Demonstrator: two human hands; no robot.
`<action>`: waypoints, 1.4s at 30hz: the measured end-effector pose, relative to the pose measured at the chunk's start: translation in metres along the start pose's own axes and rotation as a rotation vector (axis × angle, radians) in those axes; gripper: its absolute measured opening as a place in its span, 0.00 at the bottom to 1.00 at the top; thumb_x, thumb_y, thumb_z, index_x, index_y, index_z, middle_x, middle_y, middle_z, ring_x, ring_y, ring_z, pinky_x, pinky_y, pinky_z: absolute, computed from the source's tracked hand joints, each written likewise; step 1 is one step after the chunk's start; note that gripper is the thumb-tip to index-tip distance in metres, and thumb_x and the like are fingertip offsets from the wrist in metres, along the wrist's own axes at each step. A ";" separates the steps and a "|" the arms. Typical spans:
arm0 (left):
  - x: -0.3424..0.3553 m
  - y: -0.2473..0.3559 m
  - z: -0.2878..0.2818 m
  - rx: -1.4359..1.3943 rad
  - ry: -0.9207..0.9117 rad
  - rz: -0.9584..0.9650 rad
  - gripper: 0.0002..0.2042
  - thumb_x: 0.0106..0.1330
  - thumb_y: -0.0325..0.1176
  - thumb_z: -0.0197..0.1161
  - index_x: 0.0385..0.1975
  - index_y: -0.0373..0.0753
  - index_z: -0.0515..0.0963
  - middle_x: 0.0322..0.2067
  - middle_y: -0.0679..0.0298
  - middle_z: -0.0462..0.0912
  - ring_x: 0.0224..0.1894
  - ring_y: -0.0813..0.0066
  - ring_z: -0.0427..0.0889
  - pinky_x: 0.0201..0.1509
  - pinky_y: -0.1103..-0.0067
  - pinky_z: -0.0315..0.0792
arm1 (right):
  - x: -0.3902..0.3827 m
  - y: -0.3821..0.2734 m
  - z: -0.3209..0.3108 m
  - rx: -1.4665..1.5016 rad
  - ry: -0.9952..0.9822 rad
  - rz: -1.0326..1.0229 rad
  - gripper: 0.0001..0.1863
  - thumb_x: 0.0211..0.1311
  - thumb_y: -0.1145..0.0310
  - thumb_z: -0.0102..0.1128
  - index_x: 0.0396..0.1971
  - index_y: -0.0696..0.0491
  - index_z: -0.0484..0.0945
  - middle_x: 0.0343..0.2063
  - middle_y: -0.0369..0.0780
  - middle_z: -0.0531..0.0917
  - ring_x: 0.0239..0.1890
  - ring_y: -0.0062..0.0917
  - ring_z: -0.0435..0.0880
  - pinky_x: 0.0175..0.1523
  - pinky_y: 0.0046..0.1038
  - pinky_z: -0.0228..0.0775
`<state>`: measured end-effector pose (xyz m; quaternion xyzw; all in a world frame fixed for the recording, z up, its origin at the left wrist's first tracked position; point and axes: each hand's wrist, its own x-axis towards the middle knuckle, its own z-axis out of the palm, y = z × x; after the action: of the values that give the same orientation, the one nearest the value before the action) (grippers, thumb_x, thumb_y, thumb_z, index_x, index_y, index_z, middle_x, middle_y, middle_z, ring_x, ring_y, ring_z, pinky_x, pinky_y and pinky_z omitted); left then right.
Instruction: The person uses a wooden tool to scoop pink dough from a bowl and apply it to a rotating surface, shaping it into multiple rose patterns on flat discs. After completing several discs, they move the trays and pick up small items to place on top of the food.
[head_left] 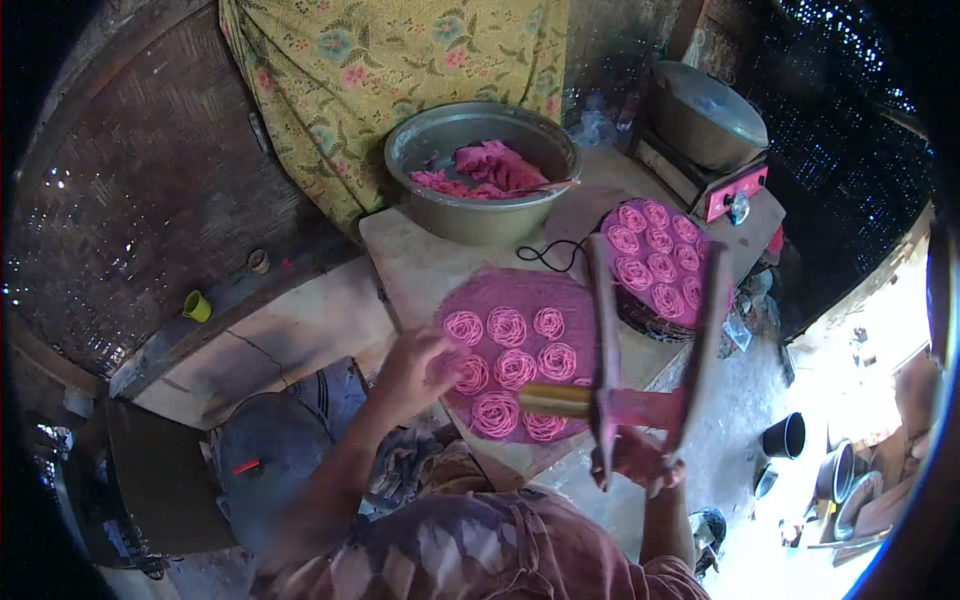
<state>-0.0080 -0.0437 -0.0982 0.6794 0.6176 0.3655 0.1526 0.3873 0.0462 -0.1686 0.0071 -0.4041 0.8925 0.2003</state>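
My right hand (645, 460) is closed around the lower part of a wooden noodle press (606, 330) with two long handles. A brass-coloured cylinder (556, 400) on the press points left, over a round pink mat (500, 290). On this mat lie several nests of thin pink dough strands (515, 368); the press hides part of the mat's right side. My left hand (415, 375) hovers at the mat's left edge, beside a nest, its fingers loosely bent and apart, with nothing visible in them.
A large basin (480, 215) holds pink dough (498, 165). To its right, more nests lie on a round pink mat (628, 218) atop a dark stack. A lidded pot (710, 115) sits on a stove (735, 195). A black cord (545, 262) lies on the pale table (410, 260).
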 end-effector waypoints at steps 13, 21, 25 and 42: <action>-0.061 -0.037 0.058 0.544 -0.006 0.060 0.07 0.52 0.38 0.66 0.31 0.52 0.81 0.37 0.73 0.73 0.42 0.70 0.71 0.47 0.67 0.63 | -0.005 -0.050 0.038 -0.162 0.181 -0.286 0.65 0.29 0.37 0.73 0.62 0.61 0.48 0.42 0.52 0.74 0.40 0.42 0.78 0.38 0.39 0.72; -0.059 -0.048 0.067 0.555 0.018 0.064 0.05 0.51 0.36 0.65 0.28 0.49 0.81 0.35 0.71 0.73 0.41 0.69 0.71 0.48 0.67 0.62 | -0.006 -0.049 0.042 -0.190 0.217 -0.303 0.67 0.28 0.34 0.72 0.63 0.60 0.47 0.41 0.49 0.75 0.39 0.40 0.78 0.38 0.39 0.72; -0.054 -0.067 0.049 0.564 0.097 0.020 0.02 0.52 0.35 0.65 0.25 0.48 0.81 0.34 0.69 0.73 0.41 0.66 0.71 0.47 0.66 0.61 | -0.011 -0.051 0.045 -0.206 0.261 -0.303 0.66 0.29 0.35 0.72 0.64 0.59 0.48 0.39 0.48 0.74 0.38 0.39 0.77 0.38 0.39 0.72; 0.118 -0.190 0.013 0.712 0.189 0.142 0.02 0.51 0.32 0.64 0.23 0.47 0.82 0.31 0.67 0.75 0.40 0.65 0.73 0.44 0.67 0.67 | -0.016 -0.053 0.046 -0.181 0.288 -0.268 0.61 0.27 0.44 0.73 0.61 0.58 0.51 0.42 0.50 0.75 0.39 0.40 0.78 0.41 0.37 0.72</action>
<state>-0.1405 0.1083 -0.1959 0.6942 0.6689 0.1988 -0.1766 0.4147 0.0382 -0.1020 -0.0846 -0.4455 0.8096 0.3727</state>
